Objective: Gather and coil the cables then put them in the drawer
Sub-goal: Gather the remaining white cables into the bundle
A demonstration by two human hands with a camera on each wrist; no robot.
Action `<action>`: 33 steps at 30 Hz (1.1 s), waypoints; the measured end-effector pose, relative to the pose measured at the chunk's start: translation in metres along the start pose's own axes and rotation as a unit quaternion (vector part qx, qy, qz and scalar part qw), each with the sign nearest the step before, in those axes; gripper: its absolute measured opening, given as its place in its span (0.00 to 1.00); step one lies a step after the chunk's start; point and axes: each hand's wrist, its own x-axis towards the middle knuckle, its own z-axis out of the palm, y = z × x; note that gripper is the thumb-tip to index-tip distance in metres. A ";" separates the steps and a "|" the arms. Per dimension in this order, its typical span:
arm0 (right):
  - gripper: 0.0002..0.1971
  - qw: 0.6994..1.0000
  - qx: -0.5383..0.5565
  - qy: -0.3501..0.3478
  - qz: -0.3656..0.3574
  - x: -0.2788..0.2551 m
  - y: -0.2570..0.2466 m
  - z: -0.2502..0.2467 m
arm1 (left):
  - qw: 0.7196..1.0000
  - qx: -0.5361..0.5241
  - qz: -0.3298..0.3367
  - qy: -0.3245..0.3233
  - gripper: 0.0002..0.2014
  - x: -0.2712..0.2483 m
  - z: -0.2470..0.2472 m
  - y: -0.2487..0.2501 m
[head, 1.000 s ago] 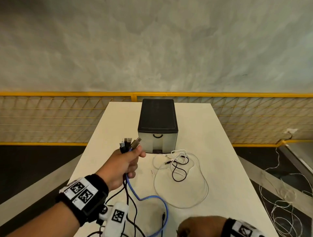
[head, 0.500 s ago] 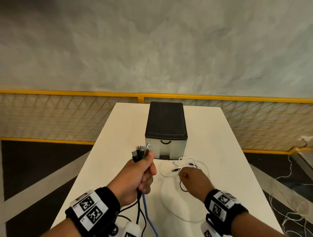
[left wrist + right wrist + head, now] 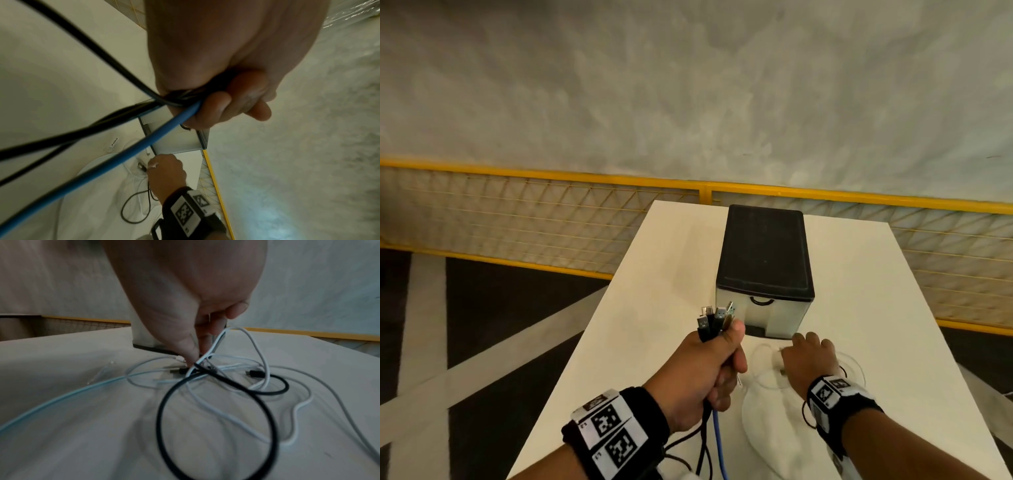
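The left hand (image 3: 702,373) stays clenched round a bundle of black and blue cables (image 3: 131,141), its plug ends (image 3: 714,317) sticking up, four or five, hard to count. The right hand (image 3: 808,359) has come forward from half a second ago and now pinches at the loose white and black cables (image 3: 226,382) on the white bench (image 3: 654,308), just before the black-topped drawer box (image 3: 763,260), drawer closed. Fingertips hidden in the head view.
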 end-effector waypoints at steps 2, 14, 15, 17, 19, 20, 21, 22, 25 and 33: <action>0.17 1.000 0.004 -0.005 0.004 -0.004 0.003 0.003 | 1.000 0.003 0.000 0.003 0.25 0.004 -0.001 0.000; 0.07 0.890 0.403 0.112 -0.184 -0.080 0.054 -0.139 | 0.976 0.191 0.090 0.045 0.16 0.024 0.012 0.000; 0.07 0.879 0.418 0.124 -0.193 -0.090 0.058 -0.153 | 0.974 0.205 0.097 0.030 0.16 0.023 0.016 0.001; 0.08 0.853 0.459 0.137 -0.208 -0.103 0.060 -0.171 | 0.971 0.217 0.096 -0.015 0.17 0.020 0.025 0.001; 0.08 0.830 0.493 0.148 -0.214 -0.112 0.060 -0.180 | 0.971 0.213 0.096 -0.057 0.16 0.014 0.034 0.003; 0.08 0.820 0.508 0.155 -0.213 -0.116 0.060 -0.181 | 0.972 0.199 0.098 -0.075 0.15 0.010 0.038 0.005; 0.08 0.810 0.523 0.163 -0.209 -0.117 0.059 -0.181 | 0.974 0.178 0.102 -0.091 0.15 0.008 0.039 0.006; 0.08 0.799 0.540 0.170 -0.203 -0.118 0.058 -0.180 | 0.976 0.160 0.106 -0.103 0.16 0.006 0.040 0.006; 0.08 0.757 0.596 0.186 -0.191 -0.121 0.053 -0.170 | 0.979 0.122 0.102 -0.124 0.16 0.000 0.042 0.005; 0.06 0.709 0.657 0.185 -0.178 -0.128 0.038 -0.158 | 0.991 0.030 0.067 -0.110 0.18 -0.008 0.047 0.001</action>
